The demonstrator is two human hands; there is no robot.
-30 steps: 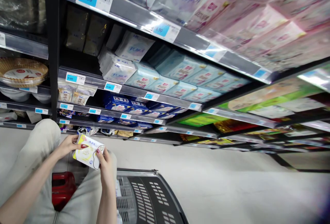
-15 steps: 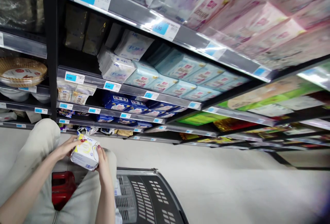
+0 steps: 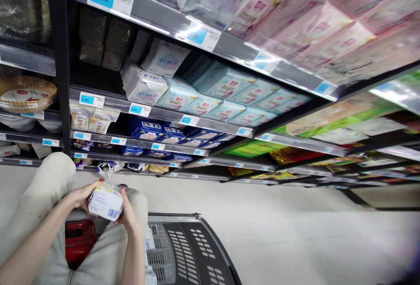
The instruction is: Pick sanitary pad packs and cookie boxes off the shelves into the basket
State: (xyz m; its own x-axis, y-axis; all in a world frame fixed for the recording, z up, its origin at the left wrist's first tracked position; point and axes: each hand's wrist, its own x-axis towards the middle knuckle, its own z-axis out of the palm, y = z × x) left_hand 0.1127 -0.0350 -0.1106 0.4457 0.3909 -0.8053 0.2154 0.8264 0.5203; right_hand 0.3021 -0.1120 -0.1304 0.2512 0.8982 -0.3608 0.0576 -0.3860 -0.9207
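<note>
A white pack of sanitary pads, with a yellow patch and a barcode, is held between my two hands above my knees. Its printed side with the barcode tilts up toward me. My left hand grips the pack's left end, thumb along the top edge. On the opposite end, my right hand presses with its thumb near the upper corner; its other fingers are mostly hidden behind the pack. Just beyond the pack, a torn-looking white and blue plastic wrapper lies by the bottom shelf.
Shelves ahead hold light-blue packs, white packs and dark-blue packs. A dark grey shopping basket stands on the floor to my right, some white packs inside. A red plastic object sits between my legs. Paper plates are at left.
The pack has turned in my hands: its front with the logo faced up before, and now the barcode side shows. It also sits slightly lower. The view has shifted a little.
</note>
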